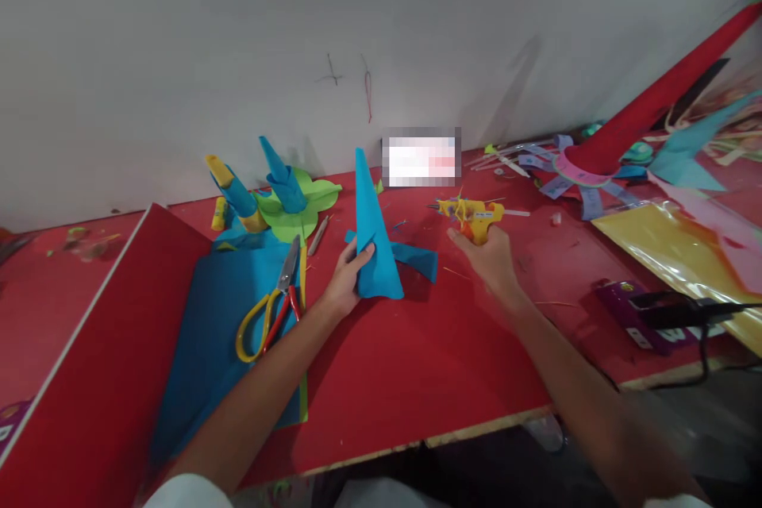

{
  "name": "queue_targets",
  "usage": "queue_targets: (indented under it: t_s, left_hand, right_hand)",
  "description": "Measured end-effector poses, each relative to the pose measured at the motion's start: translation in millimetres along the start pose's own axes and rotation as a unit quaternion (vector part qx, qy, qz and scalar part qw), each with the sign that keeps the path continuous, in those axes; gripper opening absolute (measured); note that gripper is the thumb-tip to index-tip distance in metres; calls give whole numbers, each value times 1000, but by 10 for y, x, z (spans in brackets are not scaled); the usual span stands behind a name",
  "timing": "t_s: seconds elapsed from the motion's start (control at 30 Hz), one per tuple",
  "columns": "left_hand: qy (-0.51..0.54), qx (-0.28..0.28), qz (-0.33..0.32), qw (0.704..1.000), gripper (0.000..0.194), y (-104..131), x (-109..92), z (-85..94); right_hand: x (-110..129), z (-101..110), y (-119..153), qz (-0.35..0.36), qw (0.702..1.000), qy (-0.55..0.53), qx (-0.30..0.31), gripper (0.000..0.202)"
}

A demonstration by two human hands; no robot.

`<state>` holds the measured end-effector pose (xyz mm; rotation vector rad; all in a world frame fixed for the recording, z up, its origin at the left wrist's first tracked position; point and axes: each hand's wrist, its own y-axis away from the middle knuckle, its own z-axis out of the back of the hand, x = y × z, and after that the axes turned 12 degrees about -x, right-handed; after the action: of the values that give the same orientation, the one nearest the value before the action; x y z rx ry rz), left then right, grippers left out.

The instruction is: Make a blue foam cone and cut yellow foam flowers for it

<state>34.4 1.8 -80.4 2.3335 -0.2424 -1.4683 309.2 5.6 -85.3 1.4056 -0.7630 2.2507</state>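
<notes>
In the head view, my left hand holds a tall blue cone by its lower left side, fingers wrapped behind it. A blue strip sticks out to the right from behind the cone. My right hand grips the handle of a yellow glue gun, its nozzle pointing left, apart from the cone. Left of my left hand, scissors with one yellow and one red handle lie on blue sheets.
Behind the scissors stand a blue cone on green petals and a blue-yellow roll. A red panel rises at left. At right are a red cone, a yellow packet and a purple box with black plugs.
</notes>
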Motion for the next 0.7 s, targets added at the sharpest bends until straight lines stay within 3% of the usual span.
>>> queue_targets:
  t_s: [0.07, 0.17, 0.27, 0.4, 0.6, 0.7]
  left_hand:
    - [-5, 8, 1, 1000, 67, -1, 9, 5]
    - [-12, 78, 16, 997, 69, 31, 6, -10]
    - [-31, 146, 34, 988, 76, 63, 8, -29]
    - [-76, 169, 43, 982, 82, 57, 43, -24]
    - [-155, 162, -60, 973, 54, 55, 55, -10]
    - [-166, 199, -43, 965, 62, 94, 9, -10]
  right_hand:
    - [87, -15, 78, -74, 993, -92, 16, 50]
    - [225, -9, 186, -118, 958, -228, 131, 47]
    - [319, 7, 261, -155, 917, -287, 231, 47]
    - [366, 9, 314, -175, 874, -348, 290, 43]
    - [403, 23, 325, -143, 875, -337, 316, 53]
    - [392, 8, 325, -137, 883, -325, 308, 52]
